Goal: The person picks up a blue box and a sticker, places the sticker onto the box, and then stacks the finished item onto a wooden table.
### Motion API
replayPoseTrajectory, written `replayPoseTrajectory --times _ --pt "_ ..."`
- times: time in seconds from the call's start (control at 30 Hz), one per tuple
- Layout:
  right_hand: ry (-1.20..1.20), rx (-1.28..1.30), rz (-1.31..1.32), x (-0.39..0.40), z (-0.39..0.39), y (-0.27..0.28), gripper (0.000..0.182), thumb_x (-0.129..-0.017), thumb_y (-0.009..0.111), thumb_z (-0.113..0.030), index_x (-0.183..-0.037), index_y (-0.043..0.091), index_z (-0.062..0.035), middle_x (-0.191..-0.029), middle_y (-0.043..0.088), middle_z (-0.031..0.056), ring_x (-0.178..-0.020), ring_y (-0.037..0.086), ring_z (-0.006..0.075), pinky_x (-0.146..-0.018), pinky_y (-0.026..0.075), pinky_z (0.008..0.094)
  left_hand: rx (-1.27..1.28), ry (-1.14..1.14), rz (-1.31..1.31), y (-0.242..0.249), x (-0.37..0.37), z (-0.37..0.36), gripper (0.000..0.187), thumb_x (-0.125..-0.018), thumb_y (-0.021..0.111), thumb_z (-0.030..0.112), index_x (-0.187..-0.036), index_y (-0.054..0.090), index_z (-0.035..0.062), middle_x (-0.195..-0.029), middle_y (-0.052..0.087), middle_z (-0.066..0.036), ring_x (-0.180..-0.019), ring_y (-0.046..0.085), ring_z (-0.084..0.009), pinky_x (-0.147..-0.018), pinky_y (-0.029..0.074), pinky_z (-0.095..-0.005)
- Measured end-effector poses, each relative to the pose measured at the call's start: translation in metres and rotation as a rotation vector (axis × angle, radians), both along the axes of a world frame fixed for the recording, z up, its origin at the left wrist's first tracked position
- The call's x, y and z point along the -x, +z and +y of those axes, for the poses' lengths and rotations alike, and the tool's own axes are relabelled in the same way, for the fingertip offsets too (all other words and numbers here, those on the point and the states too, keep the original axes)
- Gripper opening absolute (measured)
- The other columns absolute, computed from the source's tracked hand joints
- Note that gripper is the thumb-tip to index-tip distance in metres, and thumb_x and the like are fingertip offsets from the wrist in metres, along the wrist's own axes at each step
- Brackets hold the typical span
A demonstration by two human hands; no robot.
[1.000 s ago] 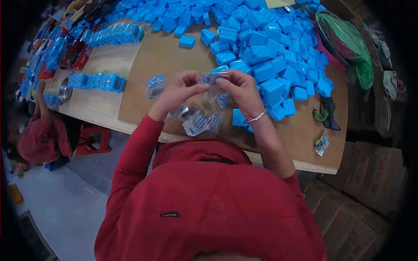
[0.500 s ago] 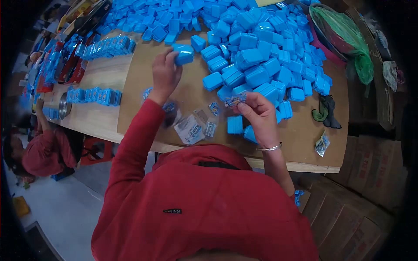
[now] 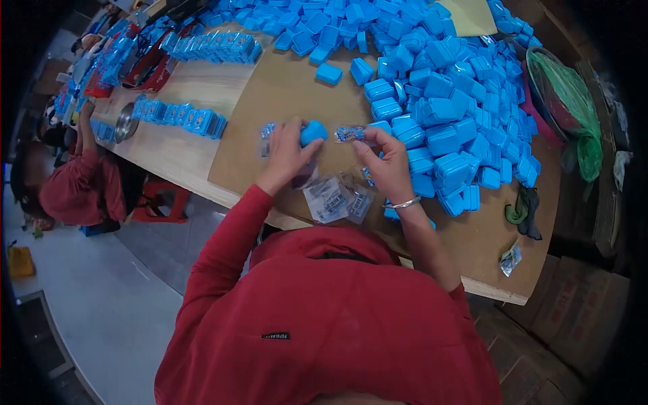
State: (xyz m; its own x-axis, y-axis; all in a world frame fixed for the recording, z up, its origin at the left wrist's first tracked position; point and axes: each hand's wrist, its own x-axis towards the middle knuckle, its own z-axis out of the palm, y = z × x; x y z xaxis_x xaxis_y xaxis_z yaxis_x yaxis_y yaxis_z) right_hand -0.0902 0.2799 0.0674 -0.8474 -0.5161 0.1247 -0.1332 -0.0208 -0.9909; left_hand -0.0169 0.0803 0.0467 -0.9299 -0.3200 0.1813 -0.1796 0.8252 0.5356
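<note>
My left hand (image 3: 287, 152) grips a small blue plastic box (image 3: 312, 131) just above the brown board (image 3: 290, 81). My right hand (image 3: 383, 158) pinches a small clear printed packet (image 3: 349, 133), held close to the right of the box. Several more clear packets (image 3: 335, 198) lie flat on the board under my wrists. A big heap of the same blue boxes (image 3: 445, 88) spreads from beside my right hand to the far edge. I wear red sleeves and a silver bangle (image 3: 402, 203) on the right wrist.
Rows of packed blue boxes (image 3: 181, 118) stand on the wooden table (image 3: 169, 148) at left. Another person in red (image 3: 74, 185) sits at the far left by a metal bowl (image 3: 125, 123). A green bag (image 3: 570, 101) in a basin lies right; cardboard cartons (image 3: 574, 317) below.
My left hand brought the blue box back from the pile toward me. My right hand lifted the packet up to meet it. The camera view shifted right.
</note>
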Motion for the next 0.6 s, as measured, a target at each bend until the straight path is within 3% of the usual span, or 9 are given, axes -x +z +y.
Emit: replayPoseTrajectory --times 0.1,0.2,0.27,0.37,0.47,0.6 --pt "-0.006 -0.054 0.175 -0.001 0.002 -0.001 0.015 -0.085 0.064 -0.009 -0.098 0.063 -0.0019 -0.082 0.063 -0.0019 -0.072 0.054 0.0033 -0.061 0.044 0.0190 -0.665 -0.019 0.081 0.000 -0.008 0.010 0.036 -0.078 0.071 0.022 -0.104 0.054 0.0040 -0.097 0.058 -0.009 -0.090 0.055 -0.0170 -0.080 0.044 -0.0308" --pt "0.009 -0.020 0.205 -0.005 0.000 0.002 0.015 -0.085 0.064 -0.010 -0.097 0.063 -0.0017 -0.080 0.062 -0.0026 -0.071 0.052 0.0030 -0.061 0.042 0.0189 -0.995 -0.042 0.146 0.031 -0.014 0.024 0.035 -0.083 0.067 0.019 -0.111 0.050 0.0067 -0.097 0.054 -0.002 -0.092 0.052 -0.0093 -0.077 0.045 -0.0253" --pt "0.027 0.025 0.207 -0.005 -0.001 0.003 0.014 -0.085 0.064 -0.010 -0.096 0.064 -0.0019 -0.079 0.061 -0.0030 -0.070 0.051 0.0020 -0.061 0.041 0.0184 -1.075 -0.047 0.150 0.036 -0.015 0.024 0.034 -0.083 0.067 0.016 -0.111 0.051 0.0063 -0.098 0.056 -0.003 -0.091 0.053 -0.0091 -0.079 0.044 -0.0242" --pt "0.118 0.057 -0.100 -0.008 0.004 0.026 0.013 -0.086 0.064 -0.011 -0.096 0.066 -0.0023 -0.079 0.062 -0.0035 -0.071 0.051 0.0008 -0.060 0.040 0.0172 -1.142 -0.074 0.169 0.045 -0.015 0.023 0.036 -0.082 0.067 0.014 -0.112 0.051 0.0061 -0.101 0.056 -0.003 -0.092 0.053 -0.0092 -0.081 0.044 -0.0238" --pt "0.201 0.057 -0.229 -0.001 0.010 0.027 0.015 -0.084 0.066 -0.012 -0.092 0.065 0.0007 -0.082 0.061 -0.0015 -0.073 0.054 0.0040 -0.063 0.044 0.0201 -1.179 -0.099 0.180 0.053 -0.017 0.024 0.038 -0.082 0.068 0.013 -0.114 0.051 0.0059 -0.103 0.056 -0.003 -0.094 0.053 -0.0094 -0.082 0.044 -0.0239" --pt "0.137 0.252 -0.212 -0.007 0.009 0.030 0.012 -0.085 0.065 -0.009 -0.092 0.065 0.0008 -0.079 0.060 -0.0028 -0.073 0.052 0.0026 -0.062 0.043 0.0192 -1.103 -0.157 0.159 0.057 -0.023 0.024 0.038 -0.081 0.067 0.013 -0.115 0.051 0.0058 -0.106 0.056 -0.003 -0.097 0.052 -0.0097 -0.083 0.044 -0.0242"
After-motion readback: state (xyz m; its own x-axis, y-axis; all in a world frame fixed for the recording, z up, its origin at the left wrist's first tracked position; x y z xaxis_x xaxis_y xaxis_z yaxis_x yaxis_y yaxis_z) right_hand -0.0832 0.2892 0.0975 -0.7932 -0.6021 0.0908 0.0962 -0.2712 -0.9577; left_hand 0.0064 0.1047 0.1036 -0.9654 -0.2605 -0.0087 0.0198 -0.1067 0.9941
